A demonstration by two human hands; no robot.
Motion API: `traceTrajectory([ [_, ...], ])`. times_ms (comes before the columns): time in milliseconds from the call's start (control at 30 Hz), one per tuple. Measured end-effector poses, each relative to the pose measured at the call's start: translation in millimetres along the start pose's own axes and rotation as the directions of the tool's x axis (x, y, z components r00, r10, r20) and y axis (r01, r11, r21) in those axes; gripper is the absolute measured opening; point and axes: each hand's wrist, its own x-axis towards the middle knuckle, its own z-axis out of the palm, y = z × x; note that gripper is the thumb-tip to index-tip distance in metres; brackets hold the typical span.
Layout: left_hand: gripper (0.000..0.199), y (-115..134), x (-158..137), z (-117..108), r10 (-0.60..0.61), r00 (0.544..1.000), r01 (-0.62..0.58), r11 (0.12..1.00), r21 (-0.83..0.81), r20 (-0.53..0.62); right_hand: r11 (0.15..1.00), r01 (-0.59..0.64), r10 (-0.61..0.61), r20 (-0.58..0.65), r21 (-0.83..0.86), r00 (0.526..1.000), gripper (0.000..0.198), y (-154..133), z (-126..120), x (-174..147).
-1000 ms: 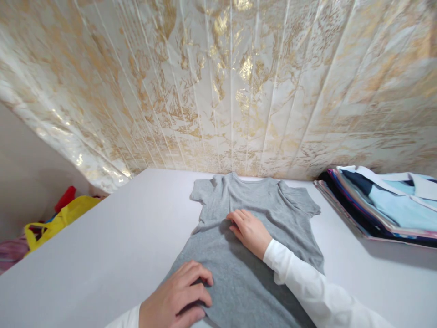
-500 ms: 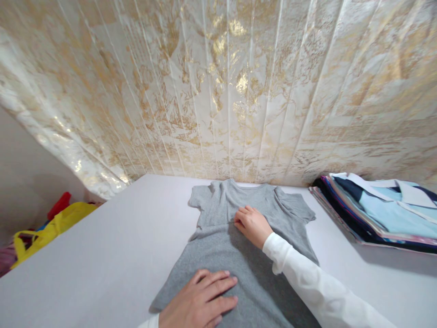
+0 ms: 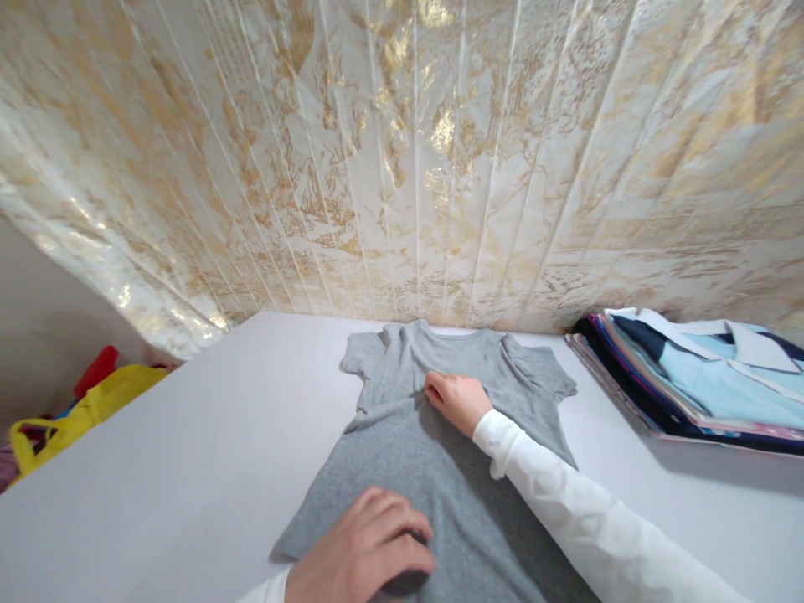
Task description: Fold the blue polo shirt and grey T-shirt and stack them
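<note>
R hand [image 3: 457, 402]: fingers curled in tight at chest of grey T-shirt [image 3: 352, 469]; can't tell if cloth is pinched, tips hidden. L hand [image 3: 364, 548], nearer wearer: fingers loosely bent, part open, nothing gripped that shows; slightly blurred, contact w/ cloth unclear, wrist cut off at btm edge. Shirt lies under both hands, soft matte knit, short sleeves & neckline beyond R fingers, crease running L from them; lower hem partly out of frame. White long sleeve [image 3: 565, 519] covers part of it. Smooth white table [image 3: 188, 469] around. Right of R fingers: folded clothes stack [image 3: 729, 377], approx. rectangular, cut off at edge. Far left of fingers: yellow bag-like item [image 3: 94, 402], fabric?, unclear. Beyond fingertips: shiny gold/white pleated curtain [image 3: 408, 167].
</note>
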Motion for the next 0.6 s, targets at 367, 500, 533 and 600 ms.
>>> traceTrajectory([
  [367,0.014,7.4,21.9,21.2,-0.010,0.999,0.022,0.969,0.247,-0.048,0.999,0.001,-0.001,-0.016,0.054,1.000,0.010,10.5,5.1,-6.9],
  [500,0.018,9.5,33.3,38.8,0.194,0.979,-0.172,0.953,0.249,-0.068,0.995,0.062,-0.061,-0.021,0.073,0.998,0.008,28.4,-13.0,-24.4],
  [533,0.020,9.5,36.9,45.0,0.218,0.971,-0.191,0.953,0.236,-0.094,0.995,0.064,-0.062,-0.021,0.072,0.998,0.007,34.1,-17.4,-32.2],
  [600,0.023,9.3,43.8,56.6,0.245,0.958,-0.207,0.951,0.231,-0.150,0.996,0.054,-0.053,-0.027,0.071,0.998,0.007,45.1,-23.1,-50.2],
])
